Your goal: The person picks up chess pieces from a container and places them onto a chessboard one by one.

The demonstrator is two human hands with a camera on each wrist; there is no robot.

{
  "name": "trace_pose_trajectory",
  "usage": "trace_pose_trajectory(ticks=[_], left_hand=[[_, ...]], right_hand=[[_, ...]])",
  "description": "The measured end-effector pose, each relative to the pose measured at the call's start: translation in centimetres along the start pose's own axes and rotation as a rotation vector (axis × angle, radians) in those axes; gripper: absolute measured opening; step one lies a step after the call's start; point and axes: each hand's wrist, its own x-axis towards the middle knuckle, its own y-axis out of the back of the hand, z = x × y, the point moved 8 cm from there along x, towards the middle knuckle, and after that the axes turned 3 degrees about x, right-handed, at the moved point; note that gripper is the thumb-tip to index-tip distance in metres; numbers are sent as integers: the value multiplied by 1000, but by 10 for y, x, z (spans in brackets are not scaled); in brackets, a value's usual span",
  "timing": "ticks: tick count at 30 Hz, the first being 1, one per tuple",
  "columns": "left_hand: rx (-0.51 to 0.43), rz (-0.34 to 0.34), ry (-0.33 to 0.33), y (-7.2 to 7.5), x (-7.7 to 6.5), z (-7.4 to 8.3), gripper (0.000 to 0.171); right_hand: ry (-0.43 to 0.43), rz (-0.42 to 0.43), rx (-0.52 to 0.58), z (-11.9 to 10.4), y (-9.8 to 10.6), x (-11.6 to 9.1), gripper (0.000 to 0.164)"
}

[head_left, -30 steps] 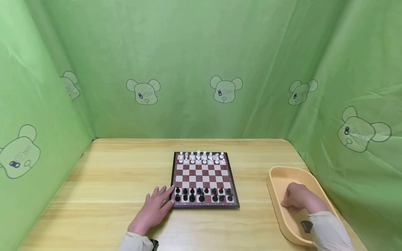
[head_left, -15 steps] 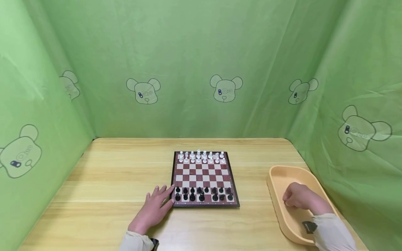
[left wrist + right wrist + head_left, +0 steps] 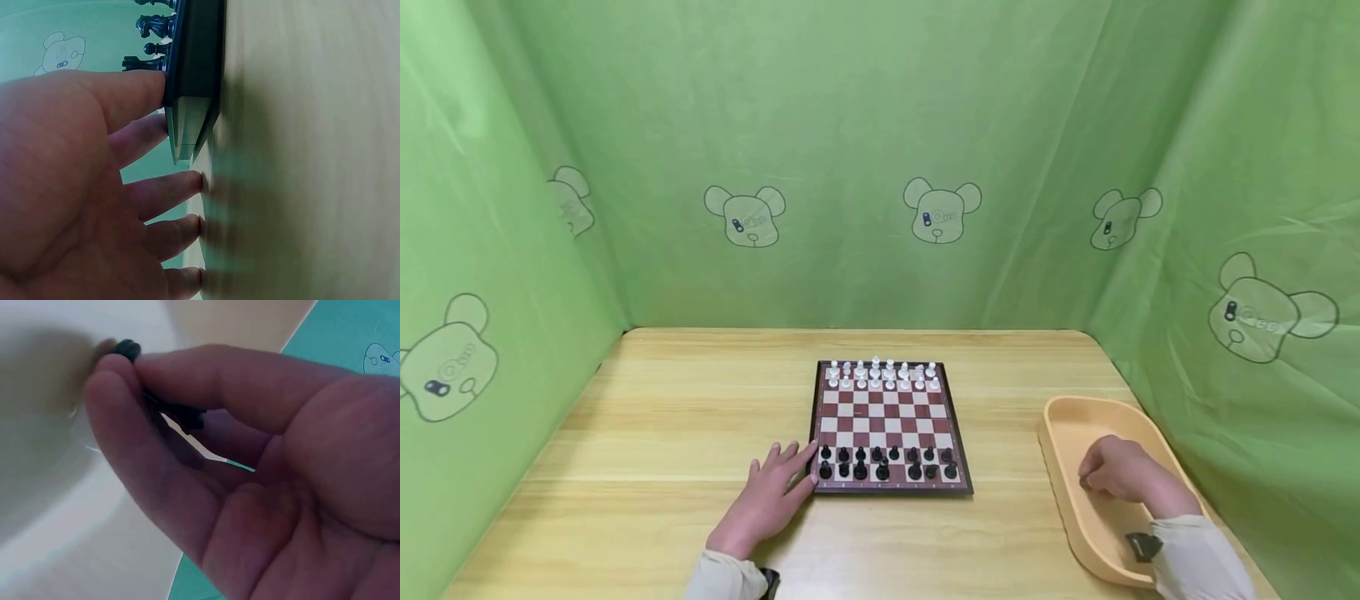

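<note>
A brown-and-white chessboard (image 3: 883, 424) lies mid-table, with white pieces (image 3: 875, 374) along its far side and black pieces (image 3: 860, 469) along the near side. One square in the nearest black row is bare. My left hand (image 3: 763, 504) is spread at the board's near left corner. In the left wrist view its thumb (image 3: 140, 87) touches the board's edge, and other fingertips reach the table. Over the peach tray (image 3: 1051, 417), my right hand (image 3: 1126, 477) pinches a dark chess piece (image 3: 181, 415) between thumb and fingers. The fingers hide much of that piece.
The tray stands at the right of the wooden table (image 3: 685, 400), near the green curtain (image 3: 1247, 433). Curtains with bear-head drawings enclose the back and both sides. A dark band (image 3: 1144, 547) sits at my right wrist.
My right hand has shifted slightly to the right within the tray, and a dark piece now shows at its fingertips. The left hand and the board's pieces stay in place.
</note>
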Motion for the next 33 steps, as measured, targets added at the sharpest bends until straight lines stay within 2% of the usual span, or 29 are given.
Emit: trace_pose_trajectory(ticks=[3,7,15,20,24,33], left_hand=[[-1,-1,1,-1,0,0,53],[2,-3,3,-2,0,0,53],[15,-2,0,-1,0,0,53],[14,-3,0,0,0,1,53],[13,-3,3,0,0,1,53],[15,-5,3,-2,1,0,53]], right_hand=[[10,36,-14,1,6,-3,2],[27,101,-46,0,19,-7,8],[-29,93,30,6,30,-12,8],[-51,113,53,5,38,-15,26],[-48,168,24,-7,52,-21,40],[55,345,0,-60,75,-40,40]])
